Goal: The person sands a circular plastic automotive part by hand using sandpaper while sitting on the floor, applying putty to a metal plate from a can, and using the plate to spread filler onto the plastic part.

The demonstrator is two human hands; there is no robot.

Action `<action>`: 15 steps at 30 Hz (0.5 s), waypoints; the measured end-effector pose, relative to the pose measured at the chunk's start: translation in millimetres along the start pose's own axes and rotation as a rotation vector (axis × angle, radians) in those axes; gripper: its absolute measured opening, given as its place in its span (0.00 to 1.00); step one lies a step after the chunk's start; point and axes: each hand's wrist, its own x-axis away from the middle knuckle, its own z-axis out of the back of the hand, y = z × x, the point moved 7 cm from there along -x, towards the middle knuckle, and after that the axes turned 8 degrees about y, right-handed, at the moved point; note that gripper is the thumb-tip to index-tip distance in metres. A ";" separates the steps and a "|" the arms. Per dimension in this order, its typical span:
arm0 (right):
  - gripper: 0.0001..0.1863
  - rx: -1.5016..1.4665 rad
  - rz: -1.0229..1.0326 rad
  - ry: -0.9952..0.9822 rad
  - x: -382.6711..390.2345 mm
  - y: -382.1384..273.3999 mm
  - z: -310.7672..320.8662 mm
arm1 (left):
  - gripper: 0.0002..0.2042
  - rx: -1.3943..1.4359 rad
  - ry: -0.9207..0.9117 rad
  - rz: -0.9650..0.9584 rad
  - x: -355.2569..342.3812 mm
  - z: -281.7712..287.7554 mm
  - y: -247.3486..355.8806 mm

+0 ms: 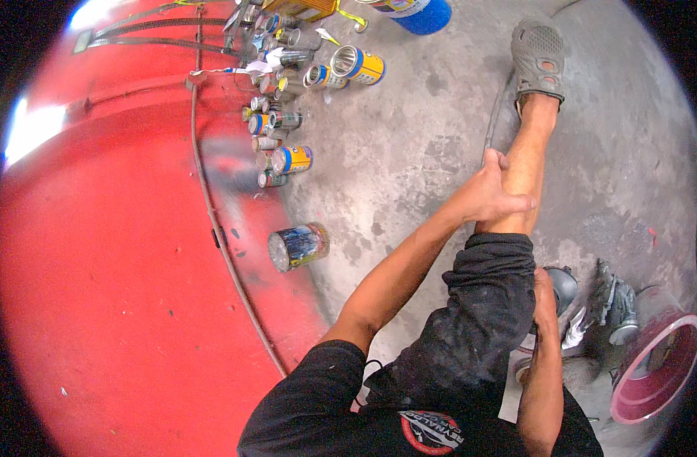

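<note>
My left hand (491, 192) is wrapped around my own bare lower leg (530, 156) just below the knee, thumb stretched across the shin. The leg reaches out over the concrete floor and ends in a grey clog (539, 55). My right forearm (543, 365) runs up beside my dark rolled trouser leg (485, 305). My right hand (545, 288) is mostly hidden behind that knee, close to a grey metal cup (565, 286) and a paint-stained spray gun (615, 301); its fingers do not show.
A large red painted panel (112, 266) fills the left side. A paint-smeared can (298, 247) lies by its edge, and several blue-and-yellow cans (291, 159) cluster farther away. A red-rimmed bucket (657, 365) stands at the right.
</note>
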 end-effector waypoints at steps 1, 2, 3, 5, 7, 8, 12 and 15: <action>0.15 -0.066 -0.018 -0.010 -2.2 4.5 1.7 | 0.53 -0.025 -0.010 0.017 -4.0 -0.6 -3.0; 0.14 -0.129 -0.038 -0.019 -1.6 5.8 0.2 | 0.54 -0.044 -0.049 -0.033 -8.9 -0.4 -0.8; 0.14 -0.094 -0.009 -0.024 0.6 3.5 -0.1 | 0.55 -0.063 -0.087 -0.083 -15.7 1.1 1.8; 0.14 0.075 0.099 -0.024 9.4 -13.2 -5.6 | 0.56 -0.100 -0.143 -0.122 -20.0 0.3 3.1; 0.15 0.214 0.127 -0.004 17.9 -30.6 -12.9 | 0.56 -0.142 -0.177 -0.102 -20.7 1.6 6.3; 0.15 0.219 0.075 0.018 21.0 -34.7 -15.1 | 0.56 -0.149 -0.180 -0.091 -20.1 2.5 7.6; 0.16 0.154 0.028 0.036 17.2 -30.1 -12.1 | 0.55 -0.143 -0.164 -0.064 -15.1 2.7 8.0; 0.15 0.295 0.107 0.027 25.8 -46.0 -19.0 | 0.54 -0.105 -0.072 -0.070 -10.6 4.0 0.2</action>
